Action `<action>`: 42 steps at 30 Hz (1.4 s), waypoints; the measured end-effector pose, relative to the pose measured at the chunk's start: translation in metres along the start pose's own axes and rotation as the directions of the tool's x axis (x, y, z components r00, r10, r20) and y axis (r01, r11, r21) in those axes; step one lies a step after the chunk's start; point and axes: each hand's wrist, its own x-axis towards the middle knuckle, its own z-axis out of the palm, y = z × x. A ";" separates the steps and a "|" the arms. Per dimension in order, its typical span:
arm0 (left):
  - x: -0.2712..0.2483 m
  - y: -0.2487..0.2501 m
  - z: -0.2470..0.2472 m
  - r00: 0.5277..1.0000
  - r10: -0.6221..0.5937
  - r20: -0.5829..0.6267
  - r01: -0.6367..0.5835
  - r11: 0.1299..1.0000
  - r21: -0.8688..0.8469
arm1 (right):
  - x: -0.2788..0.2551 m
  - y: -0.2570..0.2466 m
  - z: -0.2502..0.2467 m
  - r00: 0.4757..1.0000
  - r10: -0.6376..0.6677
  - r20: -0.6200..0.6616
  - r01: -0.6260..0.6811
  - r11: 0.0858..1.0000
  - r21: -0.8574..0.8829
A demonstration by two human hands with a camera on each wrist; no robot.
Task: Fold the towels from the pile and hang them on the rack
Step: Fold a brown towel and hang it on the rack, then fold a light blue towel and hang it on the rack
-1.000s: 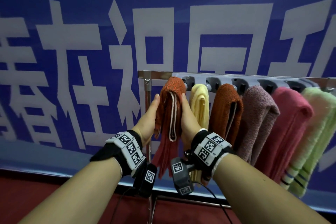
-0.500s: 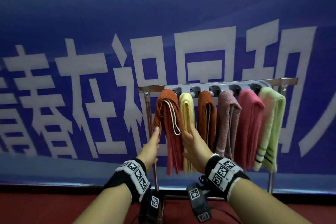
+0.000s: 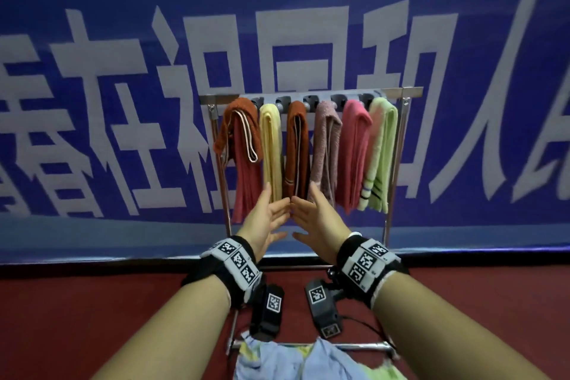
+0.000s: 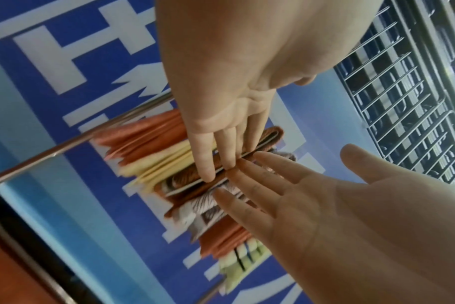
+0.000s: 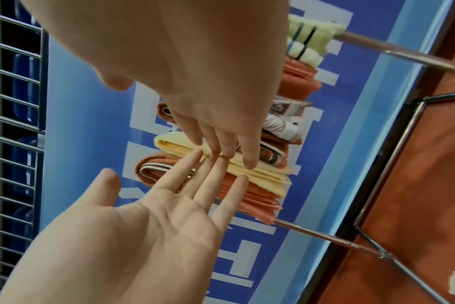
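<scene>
Several folded towels hang side by side on the metal rack (image 3: 398, 145): an orange-red towel (image 3: 239, 139) at the left end, then a yellow (image 3: 271, 145), a rust (image 3: 297, 145), a mauve (image 3: 327, 145), a pink (image 3: 354, 151) and a green one (image 3: 382, 151). My left hand (image 3: 271, 214) and right hand (image 3: 313, 214) are held out in front of the towels' lower ends. Their palms face each other, the fingers are straight and the fingertips almost meet. Neither hand holds anything. The wrist views show the same: left hand (image 4: 213, 152), right hand (image 5: 218, 135). A pile of light blue and green towels (image 3: 296, 361) lies at the bottom edge.
A blue banner (image 3: 123, 40) with large white characters fills the wall behind the rack. The floor (image 3: 92, 302) is red. The rack's low front bar (image 3: 348, 346) runs just above the pile. A wire grille (image 4: 403, 102) shows overhead in the wrist views.
Both hands have let go of the orange-red towel, dropped and drawn back from the rack, and come together. The head view has pulled back, so the whole rack and the pile show.
</scene>
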 end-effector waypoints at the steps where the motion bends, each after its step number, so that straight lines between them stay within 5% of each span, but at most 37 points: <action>1: 0.000 -0.014 0.005 1.000 -0.015 0.003 0.015 1.000 -0.007 | -0.005 0.009 -0.008 1.000 0.016 -0.014 -0.016 1.000 -0.012; 6: 0.005 -0.088 0.027 0.995 -0.103 0.009 0.103 0.994 0.043 | -0.009 0.065 -0.048 0.990 0.108 -0.092 -0.114 0.992 -0.058; 11: 0.035 -0.157 0.023 0.982 -0.190 -0.010 0.190 0.982 -0.005 | 0.016 0.126 -0.080 0.975 0.207 -0.082 -0.201 0.977 0.075; 19: 0.076 -0.254 -0.010 0.920 -0.389 -0.045 0.390 0.920 0.027 | 0.054 0.221 -0.145 0.897 0.380 -0.223 -0.376 0.924 0.064; 29: 0.116 -0.355 -0.025 0.831 -0.541 -0.130 0.555 0.824 0.114 | 0.092 0.310 -0.221 0.761 0.527 -0.378 -0.556 0.830 0.040; 36: 0.141 -0.452 -0.029 0.638 -0.758 -0.132 0.770 0.629 0.109 | 0.109 0.390 -0.241 0.606 0.733 -0.309 -0.760 0.649 0.048; 42: 0.142 -0.511 -0.037 0.642 -0.726 -0.246 0.760 0.564 0.322 | 0.128 0.448 -0.247 0.541 0.744 -0.393 -0.813 0.582 -0.019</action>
